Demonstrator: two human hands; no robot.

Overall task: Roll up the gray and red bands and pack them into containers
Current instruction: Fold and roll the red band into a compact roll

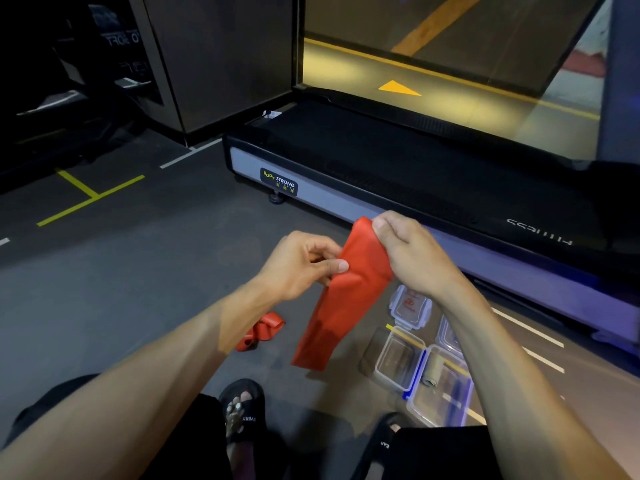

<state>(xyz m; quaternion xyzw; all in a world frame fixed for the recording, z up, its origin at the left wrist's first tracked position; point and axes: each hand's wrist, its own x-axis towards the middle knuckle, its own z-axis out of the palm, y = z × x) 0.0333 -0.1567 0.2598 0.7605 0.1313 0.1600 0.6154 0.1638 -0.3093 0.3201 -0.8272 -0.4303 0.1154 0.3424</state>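
A wide red band [341, 306] hangs in the air in front of me, its lower end loose above the floor. My right hand [412, 251] grips its top corner. My left hand [301, 263] pinches the band's left edge a little lower between thumb and fingers. A second red band [261, 330] lies crumpled on the dark floor under my left wrist. To the right on the floor stand clear plastic containers: an empty one [396, 362] and one [440, 386] with a rolled gray band [433, 372] inside.
A clear lid [410, 306] lies beyond the containers; my right forearm partly hides another container. A black treadmill [398, 168] runs across the floor just behind. My sandalled feet [242, 410] are at the bottom. Yellow and white lines mark the floor.
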